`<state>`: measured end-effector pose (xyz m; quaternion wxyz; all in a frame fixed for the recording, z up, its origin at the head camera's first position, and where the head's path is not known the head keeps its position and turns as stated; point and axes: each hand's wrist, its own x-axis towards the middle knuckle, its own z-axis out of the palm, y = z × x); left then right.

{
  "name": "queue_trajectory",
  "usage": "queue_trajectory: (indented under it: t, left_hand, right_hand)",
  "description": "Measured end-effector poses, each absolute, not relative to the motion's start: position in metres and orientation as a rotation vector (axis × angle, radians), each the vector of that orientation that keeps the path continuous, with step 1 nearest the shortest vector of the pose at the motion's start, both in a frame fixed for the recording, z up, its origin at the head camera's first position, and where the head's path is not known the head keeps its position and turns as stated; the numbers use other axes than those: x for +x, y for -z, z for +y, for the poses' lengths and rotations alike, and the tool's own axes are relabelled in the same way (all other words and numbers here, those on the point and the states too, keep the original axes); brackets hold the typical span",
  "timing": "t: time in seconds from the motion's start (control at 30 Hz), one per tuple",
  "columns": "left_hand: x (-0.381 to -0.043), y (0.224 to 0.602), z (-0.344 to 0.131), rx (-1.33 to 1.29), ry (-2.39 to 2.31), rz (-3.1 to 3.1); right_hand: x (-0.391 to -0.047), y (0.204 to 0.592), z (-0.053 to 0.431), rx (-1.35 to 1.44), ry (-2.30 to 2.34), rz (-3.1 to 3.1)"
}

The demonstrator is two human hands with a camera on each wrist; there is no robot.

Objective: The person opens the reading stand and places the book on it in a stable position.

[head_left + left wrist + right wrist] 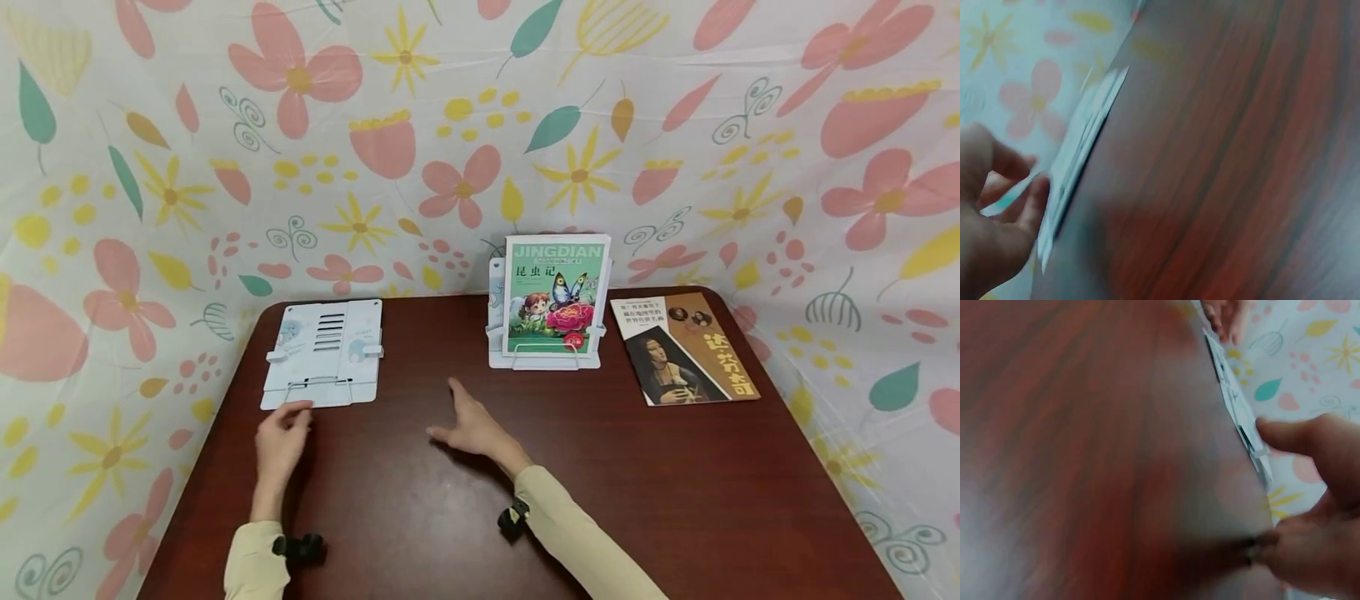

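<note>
- Dark red-brown bench (420,525): supports all items.
- Left hand (281,442): at the near edge of the flat white book stand (300,342), bench left; fingers loosely bent, grasping nothing; contact with the stand cannot be determined.
- Right hand (480,427): released, thumb and fingers spread, between both stands' positions and nearer the operator.
- Thin brown-and-white book (693,350): flat, bench right.
- Second stand (496,321): far edge, holds green-covered book (555,292) upright.
- Floral curtain (465,108): behind the bench.
</note>
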<state>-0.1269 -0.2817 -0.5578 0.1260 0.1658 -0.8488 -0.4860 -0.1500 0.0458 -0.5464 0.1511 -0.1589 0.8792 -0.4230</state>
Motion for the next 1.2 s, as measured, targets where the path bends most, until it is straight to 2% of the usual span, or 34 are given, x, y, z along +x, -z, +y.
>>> queue_trajectory:
  t: [0.1, 0.23, 0.57, 0.77, 1.2]
  left_hand:
    - [-0.127, 0.558, -0.305, 0.606, 1.388, -2.323]
    - [-0.13, 0.559, -0.329, 0.609, 1.594, -2.224]
    - [-0.148, 0.552, -0.348, 0.598, 1.937, -2.342]
    - [-0.157, 0.547, -0.353, 0.614, 2.055, -2.301]
    - [-0.159, 0.544, -0.343, 0.592, 1.952, -2.478]
  right_hand:
    - [-0.159, 0.547, 0.03, -0.47, 1.229, 2.467]
    - [-0.17, 0.55, 0.006, -0.487, 1.298, 2.424]
    - [-0.188, 0.556, -0.048, -0.434, 1.475, 2.291]
    - [-0.191, 0.556, -0.059, -0.45, 1.47, 2.23]
    - [-0.193, 0.559, -0.066, -0.431, 1.578, 2.093]
